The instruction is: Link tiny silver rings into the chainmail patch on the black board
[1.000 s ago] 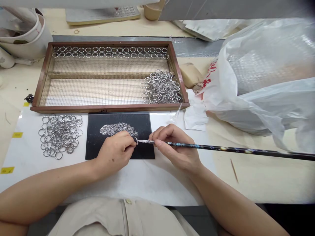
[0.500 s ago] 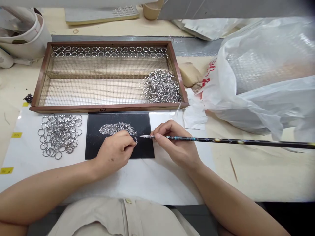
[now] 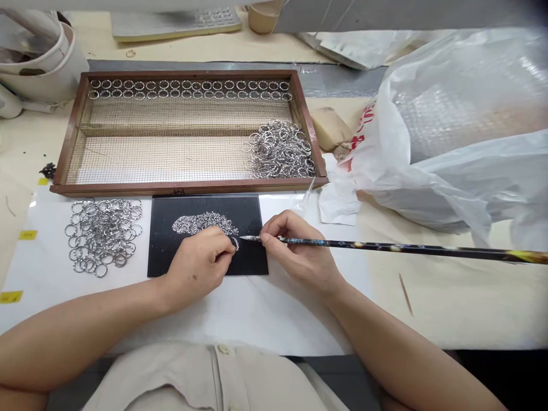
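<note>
Over a black pad (image 3: 171,260) my left hand (image 3: 201,260) pinches a silver ring (image 3: 236,244), most of it hidden by the fingers. My right hand (image 3: 299,245) is closed around a thin dark pen-like tool (image 3: 377,246) with a pale pointed tip and a patterned shaft. The tip points left and lies close to the ring; whether it touches, I cannot tell. Tiny shiny stones or beads (image 3: 205,222) are heaped on the pad just beyond my left hand. To the left, a pile of silver rings (image 3: 105,237) lies on a white sheet (image 3: 128,325).
Behind the pad stands a wood-framed mesh tray (image 3: 188,187), with two rows of rings and a heaped ring pile (image 3: 280,149). A plastic bag (image 3: 428,142) bulges at right. White tubs (image 3: 64,74) stand at left. A toothpick (image 3: 406,294) lies at right.
My right hand and the tool have shifted slightly left, bringing the tip nearer to the ring. My left hand keeps its pinch almost unmoved.
</note>
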Demonstrator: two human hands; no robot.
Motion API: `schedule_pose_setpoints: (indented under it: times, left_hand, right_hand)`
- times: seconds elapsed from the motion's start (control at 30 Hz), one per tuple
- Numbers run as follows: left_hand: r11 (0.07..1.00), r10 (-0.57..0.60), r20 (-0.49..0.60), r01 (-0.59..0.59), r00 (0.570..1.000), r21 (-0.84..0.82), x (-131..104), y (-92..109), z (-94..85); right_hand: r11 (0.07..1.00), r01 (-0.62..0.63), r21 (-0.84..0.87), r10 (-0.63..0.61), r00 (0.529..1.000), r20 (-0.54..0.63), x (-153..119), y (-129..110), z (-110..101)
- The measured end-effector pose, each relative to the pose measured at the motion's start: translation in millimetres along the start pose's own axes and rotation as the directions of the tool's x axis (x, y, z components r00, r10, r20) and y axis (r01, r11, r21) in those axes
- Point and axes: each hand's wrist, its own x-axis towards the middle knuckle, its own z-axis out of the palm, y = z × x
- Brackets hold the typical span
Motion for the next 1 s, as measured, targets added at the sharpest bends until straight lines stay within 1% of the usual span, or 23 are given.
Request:
schedule_pose_setpoints:
  times: [0.3, 0.4, 0.57, 0.73, 0.87, 1.0]
  left_hand:
    - [1.000, 0.002, 0.003, -0.002, 1.000, -0.003, -0.2, -1.9, 0.5]
    - [1.000, -0.001, 0.005, 0.001, 1.000, -0.001, -0.2, -1.2, 0.0]
    - [1.000, 0.001, 0.006, -0.002, 1.000, 0.006, 0.7, -0.5, -0.5]
    - [1.000, 0.008, 0.008, -0.008, 1.000, 0.006, -0.1, -1.1, -0.7]
    - [1.000, 0.017, 0.002, -0.017, 1.000, 0.002, -0.8, -2.0, 0.2]
    - [1.000, 0.019, -0.001, -0.019, 1.000, 0.003, -0.5, -2.5, 0.3]
  right_hand:
    - [1.000, -0.003, 0.008, 0.003, 1.000, -0.001, 0.5, -0.4, 1.6]
    - [0.999, -0.006, 0.034, 0.006, 1.000, 0.000, 0.1, -1.0, 0.8]
    - [0.984, -0.005, 0.179, 0.000, 1.000, 0.024, -0.9, 0.9, -3.6]
    - [0.915, -0.045, 0.400, 0.009, 0.996, 0.092, -0.6, 7.5, -8.8]
    - [0.881, -0.068, 0.469, 0.002, 0.990, 0.139, 1.0, 9.2, -10.7]
    - [0.865, -0.069, 0.497, -0.015, 0.987, 0.163, 1.6, 8.9, -11.4]
